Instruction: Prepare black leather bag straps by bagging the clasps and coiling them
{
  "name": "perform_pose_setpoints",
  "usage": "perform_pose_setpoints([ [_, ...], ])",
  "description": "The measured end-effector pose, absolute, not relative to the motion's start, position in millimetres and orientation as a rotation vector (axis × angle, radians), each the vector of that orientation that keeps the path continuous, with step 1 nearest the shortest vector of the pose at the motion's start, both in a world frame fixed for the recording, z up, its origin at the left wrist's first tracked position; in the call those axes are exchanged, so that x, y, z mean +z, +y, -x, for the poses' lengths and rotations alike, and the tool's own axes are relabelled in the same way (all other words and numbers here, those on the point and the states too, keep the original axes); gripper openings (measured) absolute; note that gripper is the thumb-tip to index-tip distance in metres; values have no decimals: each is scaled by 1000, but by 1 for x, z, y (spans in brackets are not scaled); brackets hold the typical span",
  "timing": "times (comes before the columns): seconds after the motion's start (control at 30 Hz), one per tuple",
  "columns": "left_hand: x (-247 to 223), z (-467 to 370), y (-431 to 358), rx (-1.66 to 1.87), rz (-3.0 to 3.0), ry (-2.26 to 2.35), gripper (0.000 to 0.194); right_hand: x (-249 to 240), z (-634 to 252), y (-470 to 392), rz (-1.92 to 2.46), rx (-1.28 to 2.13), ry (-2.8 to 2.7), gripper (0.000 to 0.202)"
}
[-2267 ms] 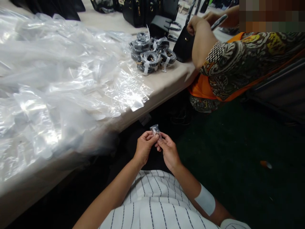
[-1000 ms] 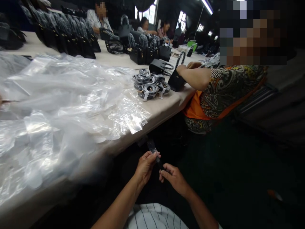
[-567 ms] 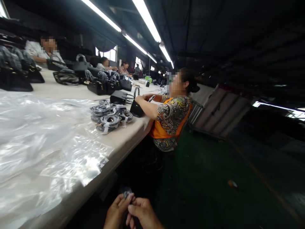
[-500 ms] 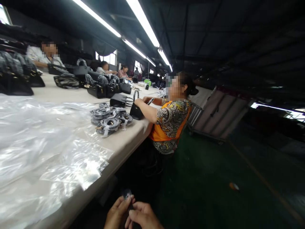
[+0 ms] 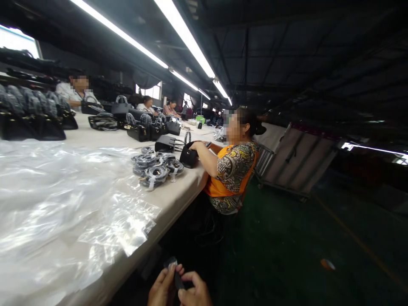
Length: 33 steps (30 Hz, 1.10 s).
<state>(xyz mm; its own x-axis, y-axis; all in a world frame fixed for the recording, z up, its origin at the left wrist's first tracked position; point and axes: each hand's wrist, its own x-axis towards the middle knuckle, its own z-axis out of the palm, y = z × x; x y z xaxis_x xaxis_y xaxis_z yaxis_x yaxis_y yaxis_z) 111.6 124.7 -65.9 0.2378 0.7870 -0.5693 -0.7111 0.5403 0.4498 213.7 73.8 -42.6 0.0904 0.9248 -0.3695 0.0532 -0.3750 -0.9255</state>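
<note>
Low in the view, beside the table's near edge, my left hand [image 5: 163,285] and my right hand [image 5: 195,290] are close together. Between them is a dark strap [image 5: 178,280] with clear plastic film [image 5: 171,262] at its upper end. Left fingers pinch it near the film; the right thumb and fingers grip it lower down. Its lower part is hidden by my hands. On the table [image 5: 172,199] lie clear plastic bags [image 5: 105,212], spread in a wide layer. Farther along sit coiled, film-wrapped straps [image 5: 156,174] in a small pile.
A co-worker [image 5: 236,170] in an orange apron sits at the table's edge, hands on a black handbag [image 5: 188,155]. Several black handbags [image 5: 35,123] with wrapped handles stand at the left. Other people sit along the far side. A large wheeled cart [image 5: 293,161] stands at right.
The view has shifted, so the table and people appear slightly lower and farther right. My hands still hold the strap, more of which now shows between them. The co-worker's hands have moved slightly on the handbag.
</note>
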Motion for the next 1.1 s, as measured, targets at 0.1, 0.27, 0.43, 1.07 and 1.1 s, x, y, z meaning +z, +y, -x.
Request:
perform_pose_setpoints([
  [0.1, -57, -107, 116, 1096, -202, 847, 12, -19, -206, 74, 1751, 1275, -1079, 69],
  [0.27, -47, -106, 100, 1233, -796, 1019, 42, -3, -217, 68, 1704, 1114, -1433, 60],
  [0.43, -47, -105, 95, 1168, -1027, 1238, 37, -9, -226, 73, 1584, 1380, -1409, 63],
  [1.07, -46, -108, 85, 1174, -1928, 1299, 33, -29, -223, 69, 1498, 1359, -852, 38],
  [1.1, -47, -109, 85, 1165, -1965, 1276, 34, -29, -223, 68, 1499, 1363, -855, 37],
])
